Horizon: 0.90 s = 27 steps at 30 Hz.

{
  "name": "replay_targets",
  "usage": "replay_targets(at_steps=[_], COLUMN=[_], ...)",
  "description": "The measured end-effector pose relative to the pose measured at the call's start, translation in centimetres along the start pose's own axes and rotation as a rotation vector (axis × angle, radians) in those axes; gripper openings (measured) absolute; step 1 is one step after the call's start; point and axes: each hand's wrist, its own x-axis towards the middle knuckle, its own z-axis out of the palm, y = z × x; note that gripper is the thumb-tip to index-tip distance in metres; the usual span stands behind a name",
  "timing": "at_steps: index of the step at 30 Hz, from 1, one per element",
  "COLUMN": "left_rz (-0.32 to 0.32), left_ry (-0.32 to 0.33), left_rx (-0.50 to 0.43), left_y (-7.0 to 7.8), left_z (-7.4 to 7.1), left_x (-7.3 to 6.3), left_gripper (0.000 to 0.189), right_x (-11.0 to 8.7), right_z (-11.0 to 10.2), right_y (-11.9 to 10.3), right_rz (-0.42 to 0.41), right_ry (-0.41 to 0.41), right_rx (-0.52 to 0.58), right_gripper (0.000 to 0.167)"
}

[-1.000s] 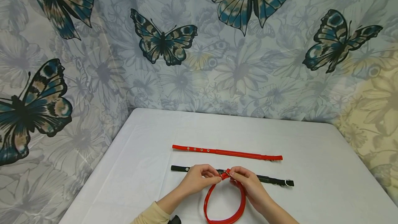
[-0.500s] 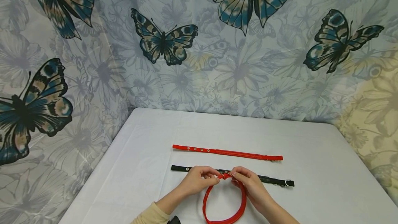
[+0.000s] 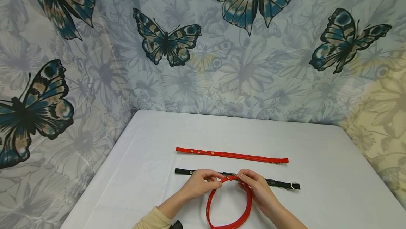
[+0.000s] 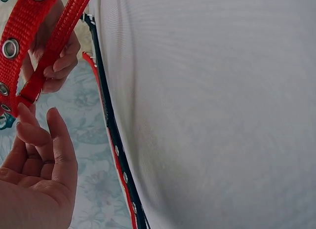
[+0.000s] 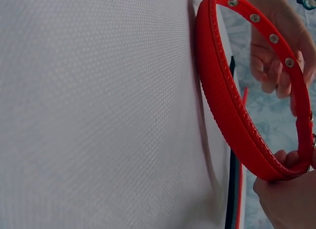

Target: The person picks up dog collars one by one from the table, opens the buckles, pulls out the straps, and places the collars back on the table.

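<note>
A red collar [image 3: 246, 210] with metal eyelets is bent into a ring, held up over the front of the table. Thumb and forefinger of my left hand [image 3: 203, 184] pinch its strap on the left of the buckle [image 3: 229, 178]. On the other side my right hand [image 3: 256, 188] grips the buckle end. In the left wrist view the eyelets [image 4: 10, 49] face the camera, and the left fingertips meet the strap. The padded band [image 5: 224, 105] curves down in the right wrist view. Fingers partly hide the buckle.
A black collar [image 3: 279, 184] lies straight just behind the hands, partly covered by them. Farther back a second red collar [image 3: 241, 156] lies flat. Both rest on the white table [image 3: 152, 140], which meets a butterfly-patterned cloth backdrop [image 3: 247, 70].
At the top of the ring the red strap has gone from sticking up to lying flatter through the buckle. My hands have drawn slightly apart. The collars on the table have stayed put.
</note>
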Motion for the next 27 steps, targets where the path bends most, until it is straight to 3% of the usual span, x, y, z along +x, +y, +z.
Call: replay_targets(at_steps=[5, 13, 27], left_rz=[-0.004, 0.014, 0.055], left_ry=[0.020, 0.080, 0.002], left_rx=[0.027, 0.053, 0.052], left_y=[0.04, 0.12, -0.10], left_z=[0.16, 0.61, 0.08], left_x=[0.25, 0.77, 0.53], left_gripper=[0.016, 0.013, 0.017], right_x=[-0.11, -0.44, -0.35], right_z=[-0.03, -0.14, 0.08], right_y=[-0.07, -0.33, -0.09], right_rz=[-0.001, -0.038, -0.021], right_ry=[-0.013, -0.117, -0.037], right_rx=[0.002, -0.011, -0.012], right_gripper=[0.018, 0.023, 0.021])
